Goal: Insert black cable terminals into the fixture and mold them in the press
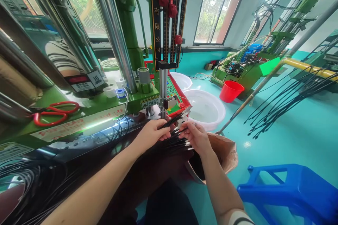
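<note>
My left hand (153, 133) is closed around thin black cables, its thumb pressed against the fingers. Just to its right, my right hand (196, 136) pinches the end of a cable near several pale metal-looking tips. More black cables (169, 145) lie in a bundle below both hands, their light ends pointing right. Exactly how many strands each hand grips is hidden by the fingers. Behind the hands stands a green press machine (148, 95) with a red-framed control panel (173, 93).
Red-handled scissors (56, 112) and a blue tape roll (120, 93) lie on the machine ledge. Below my right forearm is a paper-lined bin (228, 151). A blue stool (287, 186), a white tub (207, 107) and a red bucket (231, 90) stand on the floor. Cables hang from a yellow pipe (308, 66).
</note>
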`<state>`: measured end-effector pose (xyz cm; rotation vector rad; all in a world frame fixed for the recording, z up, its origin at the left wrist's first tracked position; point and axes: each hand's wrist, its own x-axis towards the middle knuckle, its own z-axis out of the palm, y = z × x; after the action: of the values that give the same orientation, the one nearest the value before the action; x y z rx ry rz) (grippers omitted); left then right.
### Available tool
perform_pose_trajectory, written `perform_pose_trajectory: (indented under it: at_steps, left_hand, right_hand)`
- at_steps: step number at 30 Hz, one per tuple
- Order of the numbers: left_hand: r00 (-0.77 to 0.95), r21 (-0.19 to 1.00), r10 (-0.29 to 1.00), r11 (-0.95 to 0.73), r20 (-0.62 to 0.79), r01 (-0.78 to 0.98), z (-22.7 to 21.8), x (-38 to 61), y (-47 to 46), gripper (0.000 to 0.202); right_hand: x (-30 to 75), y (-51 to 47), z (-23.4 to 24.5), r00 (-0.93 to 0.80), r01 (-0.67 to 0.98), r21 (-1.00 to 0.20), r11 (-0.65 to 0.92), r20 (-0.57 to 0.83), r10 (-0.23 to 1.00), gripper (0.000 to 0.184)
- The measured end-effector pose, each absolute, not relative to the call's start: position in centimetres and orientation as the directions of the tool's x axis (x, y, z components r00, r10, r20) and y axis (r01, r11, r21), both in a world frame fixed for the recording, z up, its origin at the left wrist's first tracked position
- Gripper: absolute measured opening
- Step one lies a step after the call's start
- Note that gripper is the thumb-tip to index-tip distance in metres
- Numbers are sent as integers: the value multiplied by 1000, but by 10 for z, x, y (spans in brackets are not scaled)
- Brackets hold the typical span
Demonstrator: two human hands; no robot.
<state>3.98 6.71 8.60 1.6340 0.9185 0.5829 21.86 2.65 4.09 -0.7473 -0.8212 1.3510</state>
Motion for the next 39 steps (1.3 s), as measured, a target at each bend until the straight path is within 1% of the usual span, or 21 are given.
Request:
perform_pose_trajectory:
  at_steps: [1,3,5,7,8,11,13,15,17,19,22,24,26,28,31,32,33,36,37,38,39]
  left_hand:
    - [579,968,810,-63,-93,244,85,41,67,19]
    - [608,976,779,23,-153,216,83,42,63,21]
    - [659,969,712,151,-244,196,78,44,57,23]
    - [721,943,617,290,-316,166,71,46,47,24]
    - [748,923,570,354,-341,150,67,46,40,25]
    - [775,824,465,554,-428,122,54,45,15,27]
    - [750,753,444,650,-489,106,46,43,-4,28]
    - [724,705,446,705,-526,79,39,39,-20,28]
    - [703,697,481,717,-524,29,32,35,-31,27]
    - [681,713,545,699,-489,-47,24,32,-38,27]
    - [668,735,621,658,-411,-160,15,27,-44,28]
    - [700,743,614,645,-366,-178,11,24,-47,31]
    - [713,770,611,619,-345,-157,9,24,-50,31]
    - [658,803,668,574,-347,-160,9,27,-53,29]
    - [524,817,783,519,-336,-251,10,34,-57,27]
    - [496,814,803,508,-330,-282,10,37,-58,27]
    - [478,813,818,496,-320,-303,10,39,-59,27]
    - [452,818,840,471,-301,-330,6,40,-58,26]
    - [430,818,853,459,-297,-346,5,38,-55,26]
    - [387,817,874,439,-293,-374,4,34,-52,26]
    - [328,815,900,410,-287,-411,3,29,-48,26]
  right_hand:
    - [216,28,40,11,-531,-845,65,70,997,24]
    - [213,30,39,-13,-556,-830,52,71,997,23]
    - [213,31,40,-15,-565,-823,51,72,997,21]
    - [216,32,41,-13,-553,-832,44,61,998,20]
    - [217,31,42,-11,-546,-837,38,53,999,21]
    - [216,26,42,4,-519,-854,42,47,999,36]
    - [211,20,38,-42,-477,-878,38,65,997,34]
    - [201,11,33,-155,-403,-915,18,88,984,27]
    - [191,2,29,-316,-307,-952,-7,95,944,29]
    - [184,-4,29,-459,-200,-980,1,94,884,33]
    - [180,-5,33,-609,-55,-998,42,67,790,39]
    - [180,0,38,-699,4,-999,36,23,715,42]
    - [180,7,41,-795,45,-999,9,-30,605,47]
    - [178,13,44,-848,110,-993,36,-75,524,50]
    - [173,19,49,-852,215,-964,159,-106,512,45]
    - [172,21,51,-859,227,-956,184,-108,500,47]
    - [171,22,53,-876,222,-956,189,-111,469,52]
    - [167,31,56,-939,144,-980,137,-92,332,78]
    - [165,36,57,-949,118,-986,120,-77,305,80]
    - [162,43,56,-948,100,-988,121,-58,312,75]
    - [158,51,55,-928,103,-983,152,-40,369,65]
